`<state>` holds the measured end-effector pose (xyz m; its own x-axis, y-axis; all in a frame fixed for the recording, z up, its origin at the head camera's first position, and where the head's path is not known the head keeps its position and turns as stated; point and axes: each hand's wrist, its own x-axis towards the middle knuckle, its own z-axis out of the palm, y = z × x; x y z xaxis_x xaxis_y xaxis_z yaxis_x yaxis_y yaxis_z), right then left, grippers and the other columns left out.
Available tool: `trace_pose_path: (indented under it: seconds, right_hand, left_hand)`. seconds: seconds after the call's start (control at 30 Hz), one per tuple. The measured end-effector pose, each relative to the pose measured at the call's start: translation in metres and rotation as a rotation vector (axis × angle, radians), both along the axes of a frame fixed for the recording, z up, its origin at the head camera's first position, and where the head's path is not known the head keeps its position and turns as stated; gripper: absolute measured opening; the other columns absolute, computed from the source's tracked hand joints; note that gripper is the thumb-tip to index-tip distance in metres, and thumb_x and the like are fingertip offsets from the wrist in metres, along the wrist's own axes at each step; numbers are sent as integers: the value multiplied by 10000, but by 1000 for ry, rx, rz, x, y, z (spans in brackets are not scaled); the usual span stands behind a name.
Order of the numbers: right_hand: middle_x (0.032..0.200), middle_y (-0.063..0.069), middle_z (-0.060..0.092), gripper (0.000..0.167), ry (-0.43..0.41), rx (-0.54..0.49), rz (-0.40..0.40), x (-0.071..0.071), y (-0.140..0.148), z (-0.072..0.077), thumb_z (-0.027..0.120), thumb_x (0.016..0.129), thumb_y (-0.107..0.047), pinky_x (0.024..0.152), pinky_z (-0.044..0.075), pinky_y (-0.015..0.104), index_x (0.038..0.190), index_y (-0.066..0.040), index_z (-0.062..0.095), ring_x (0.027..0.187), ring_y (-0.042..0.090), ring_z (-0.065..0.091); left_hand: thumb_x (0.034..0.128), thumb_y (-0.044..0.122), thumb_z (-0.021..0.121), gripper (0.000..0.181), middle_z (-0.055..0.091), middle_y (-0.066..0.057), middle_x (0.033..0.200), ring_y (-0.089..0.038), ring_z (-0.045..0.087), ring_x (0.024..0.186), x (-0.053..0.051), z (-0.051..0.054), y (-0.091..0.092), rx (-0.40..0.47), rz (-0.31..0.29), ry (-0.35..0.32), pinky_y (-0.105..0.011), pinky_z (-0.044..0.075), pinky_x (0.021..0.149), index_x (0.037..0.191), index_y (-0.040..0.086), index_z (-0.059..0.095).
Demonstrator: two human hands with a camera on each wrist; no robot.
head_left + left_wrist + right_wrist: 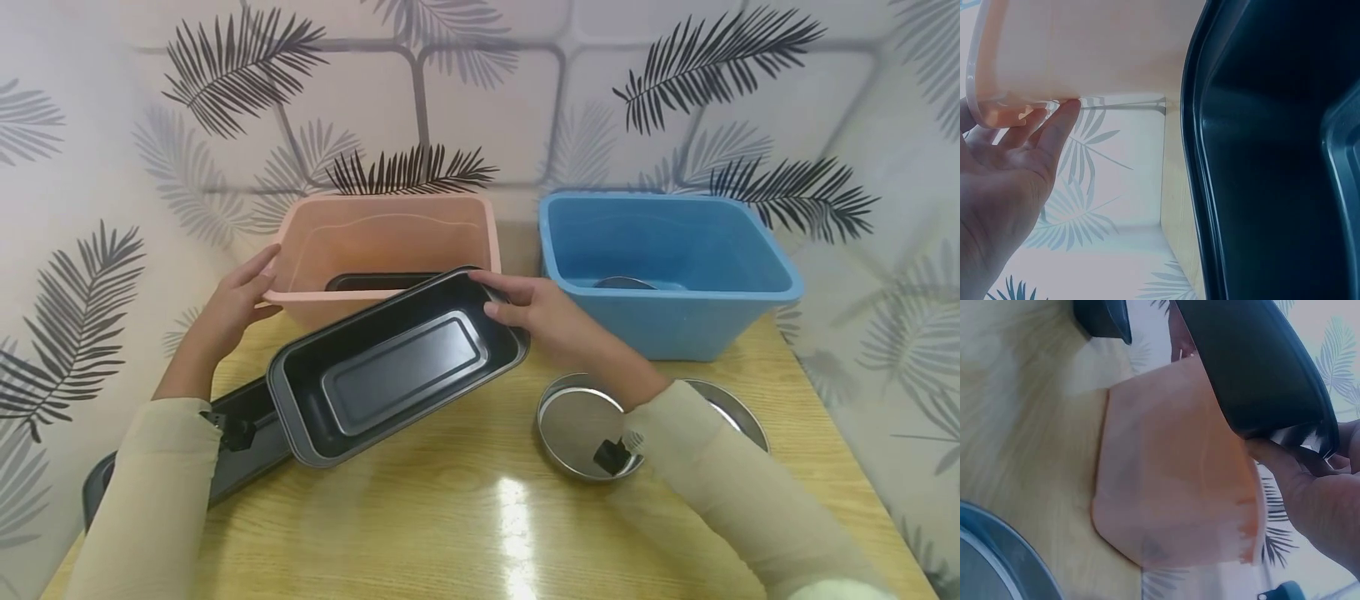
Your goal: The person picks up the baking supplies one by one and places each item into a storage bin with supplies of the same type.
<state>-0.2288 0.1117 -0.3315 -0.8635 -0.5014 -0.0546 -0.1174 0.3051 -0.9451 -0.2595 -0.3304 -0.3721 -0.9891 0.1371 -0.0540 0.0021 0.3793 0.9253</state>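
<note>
My right hand (536, 308) grips the right end of a black loaf pan (405, 375), its thumb inside the rim. The pan is held tilted in front of the peach bin (386, 212), above the table. At that bin's left rim is my left hand (236, 296), the rim between its fingers and thumb in the left wrist view. Another dark pan (382, 281) shows inside the bin, mostly hidden. A further black pan (251, 450) lies on the table, partly under my left forearm and the held pan.
A blue bin (675, 325) stands at the back right with a round metal item (624, 283) inside. Before it, a round metal pan (577, 425) and another round pan (731, 408) lie on the wooden table (420, 525), partly behind my right forearm. A patterned wall (495, 108) rises behind.
</note>
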Motion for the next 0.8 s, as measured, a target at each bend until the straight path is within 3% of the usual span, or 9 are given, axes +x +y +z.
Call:
trace_pose_path:
  seconds: [0.17,0.2,0.33,0.67,0.73,0.8]
  right_hand:
    - [1586,-10,422,512,-24,-36,-31,-9,5,8,645,1002,-214,1082,457,341,1485,-329,516,1302,118,506]
    - [1591,-14,415,515,-25,-59,-37,-11,6,9,645,1001,-190,1172,372,375,1487,-305,519,1433,112,372]
    - [1578,17,439,528,-50,-143,-69,-20,5,12,630,1000,-114,1174,386,426,1502,-221,507,1442,185,408]
    - [1559,61,463,535,-65,-233,-134,-36,4,18,601,1010,-82,1123,439,401,1520,-188,479,1395,195,465]
    - [1551,70,474,538,-81,-258,-137,-40,3,19,592,1012,-71,1092,470,380,1524,-188,472,1384,204,483]
    - [1542,82,484,544,-101,-284,-142,-44,1,20,587,1013,-62,1041,511,350,1528,-191,465,1365,220,508]
  left_hand:
    - [1092,451,328,607,106,-118,1699,-395,357,1449,0,0,0,13,6,-11,-582,311,1176,1634,293,105]
    - [1090,455,328,608,105,-111,1700,-388,356,1451,0,0,0,13,7,-13,-572,309,1180,1634,296,106]
    - [1098,429,315,596,96,-137,1697,-392,351,1451,-1,-1,-1,12,-5,-12,-603,301,1176,1634,291,94]
    - [1093,418,351,609,123,-134,1693,-44,507,1235,-1,2,-1,7,-29,-6,-606,318,1171,1636,280,112]
    - [1091,422,354,613,136,-141,1690,-26,506,1220,-1,2,-2,1,-27,-8,-603,321,1170,1635,279,111]
    - [1088,432,359,621,139,-128,1692,-88,489,1287,-1,2,-2,-3,-25,-15,-591,322,1174,1636,283,106]
